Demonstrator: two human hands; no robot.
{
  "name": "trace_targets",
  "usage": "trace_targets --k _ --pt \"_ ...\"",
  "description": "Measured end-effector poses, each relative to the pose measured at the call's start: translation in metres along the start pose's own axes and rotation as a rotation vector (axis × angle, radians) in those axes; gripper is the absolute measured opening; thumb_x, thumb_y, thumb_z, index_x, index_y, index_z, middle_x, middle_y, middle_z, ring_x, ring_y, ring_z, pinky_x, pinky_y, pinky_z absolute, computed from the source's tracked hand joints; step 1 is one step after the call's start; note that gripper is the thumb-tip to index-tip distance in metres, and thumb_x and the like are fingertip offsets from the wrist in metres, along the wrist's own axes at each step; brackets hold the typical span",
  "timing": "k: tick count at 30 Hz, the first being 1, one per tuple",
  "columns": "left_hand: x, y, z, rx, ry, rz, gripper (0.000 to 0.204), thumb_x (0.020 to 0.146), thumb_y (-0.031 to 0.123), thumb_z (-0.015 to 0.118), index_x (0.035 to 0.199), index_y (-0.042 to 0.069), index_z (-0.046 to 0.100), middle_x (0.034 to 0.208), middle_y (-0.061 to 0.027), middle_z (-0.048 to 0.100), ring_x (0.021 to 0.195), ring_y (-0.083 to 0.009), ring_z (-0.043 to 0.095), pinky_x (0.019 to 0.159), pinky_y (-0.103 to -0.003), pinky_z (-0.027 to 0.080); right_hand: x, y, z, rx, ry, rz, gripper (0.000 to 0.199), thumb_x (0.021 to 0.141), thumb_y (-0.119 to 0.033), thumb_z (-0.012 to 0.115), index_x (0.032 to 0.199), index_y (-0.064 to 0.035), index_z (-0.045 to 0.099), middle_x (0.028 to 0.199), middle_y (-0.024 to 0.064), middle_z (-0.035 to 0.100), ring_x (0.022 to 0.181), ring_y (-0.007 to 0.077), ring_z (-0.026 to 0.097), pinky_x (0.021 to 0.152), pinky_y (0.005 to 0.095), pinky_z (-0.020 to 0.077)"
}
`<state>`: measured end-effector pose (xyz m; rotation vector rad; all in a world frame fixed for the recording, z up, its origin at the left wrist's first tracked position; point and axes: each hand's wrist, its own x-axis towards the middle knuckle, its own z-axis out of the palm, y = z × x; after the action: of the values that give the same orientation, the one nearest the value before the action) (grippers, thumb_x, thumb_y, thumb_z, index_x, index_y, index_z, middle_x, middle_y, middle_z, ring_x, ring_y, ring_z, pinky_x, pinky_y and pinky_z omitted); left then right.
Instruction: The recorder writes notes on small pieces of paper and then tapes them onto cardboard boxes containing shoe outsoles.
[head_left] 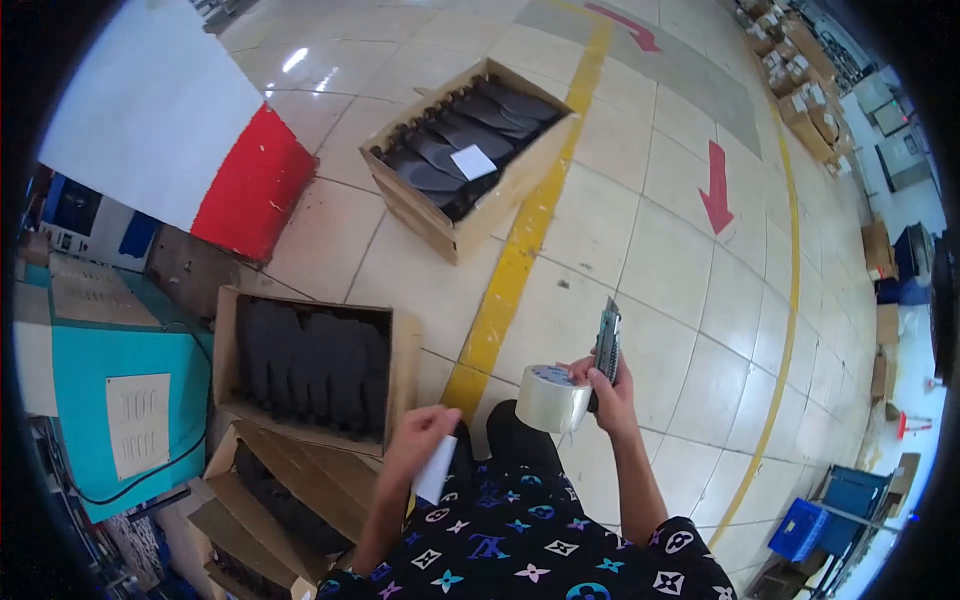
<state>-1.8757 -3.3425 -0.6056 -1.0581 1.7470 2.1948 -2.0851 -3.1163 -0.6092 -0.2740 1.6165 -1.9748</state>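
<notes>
My right hand (612, 395) is closed around a box cutter (608, 340) that points up and away from me. The same hand also grips a wide roll of clear packing tape (553, 400), which hangs on its left side. My left hand (423, 438) is closed, with a white slip of paper (435, 472) hanging below its fingers. Left of that hand stands an open cardboard box (403, 370) packed with dark sole-shaped pieces (312, 365). Farther ahead, another cardboard box (515, 185) holds similar dark pieces (440, 155), with a white paper (473, 162) lying on them.
A partly opened carton (310, 470) sits at lower left, beside a teal machine (130, 370). A red-and-white panel (250, 185) rises at upper left. Yellow lines (515, 265) and red arrows (715, 190) mark the tiled floor. Blue crates (800, 528) and cartons (815, 110) line the right side.
</notes>
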Motion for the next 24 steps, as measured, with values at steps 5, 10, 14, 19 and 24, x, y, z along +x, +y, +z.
trace_targets --k 5,10,14,19,24 --pt "0.012 -0.023 0.078 -0.191 -0.336 0.107 0.054 0.086 0.012 0.07 0.133 -0.004 0.047 0.132 -0.0132 0.055 0.118 -0.0149 0.052 0.093 -0.028 0.048 -0.041 0.001 -0.018 -0.076 -0.071 -0.047 0.026 0.09 -0.007 0.048 0.114 0.0003 0.04 0.077 0.009 0.052 0.084 0.0223 0.057 0.099 0.0592 0.0433" --pt "-0.016 -0.072 0.113 -0.276 -0.516 0.171 0.082 0.082 0.029 0.075 0.145 -0.003 0.032 0.145 -0.0154 0.043 0.133 -0.0196 0.042 0.095 -0.03 0.045 -0.104 0.03 -0.042 -0.226 -0.029 -0.171 0.023 0.092 0.0 0.044 0.114 0.0005 0.038 0.082 0.0087 0.054 0.085 0.0189 0.057 0.103 0.0514 0.0423" --pt "-0.064 -0.104 0.119 -0.04 -0.277 0.298 0.074 0.082 0.028 0.075 0.14 -0.002 0.041 0.139 -0.0147 0.051 0.11 -0.0149 0.058 0.083 -0.026 0.051 -0.158 0.036 -0.041 -0.425 0.068 -0.112 0.024 0.094 -0.004 0.048 0.115 0.001 0.039 0.086 0.0085 0.057 0.083 0.017 0.057 0.098 0.0416 0.046" --pt "-0.099 -0.137 0.11 -0.058 -0.297 0.278 0.064 0.082 0.035 0.074 0.13 -0.001 0.053 0.124 -0.0126 0.062 0.082 -0.0087 0.064 0.073 -0.023 0.051 -0.198 0.036 -0.019 -0.786 0.164 0.003 0.035 0.092 -0.013 0.056 0.121 -0.0001 0.041 0.08 0.0155 0.06 0.076 0.0228 0.063 0.068 0.0362 0.0487" --pt "-0.116 -0.132 0.117 0.121 -0.084 0.359 0.019 0.089 0.014 0.066 0.1 0.0 0.071 0.086 -0.0095 0.072 0.074 -0.0104 0.065 0.068 -0.024 0.05 -0.215 0.043 -0.007 -0.914 0.068 -0.101 0.036 0.092 -0.012 0.055 0.121 0.0018 0.039 0.088 0.0237 0.061 0.077 0.0354 0.063 0.07 0.0388 0.0494"
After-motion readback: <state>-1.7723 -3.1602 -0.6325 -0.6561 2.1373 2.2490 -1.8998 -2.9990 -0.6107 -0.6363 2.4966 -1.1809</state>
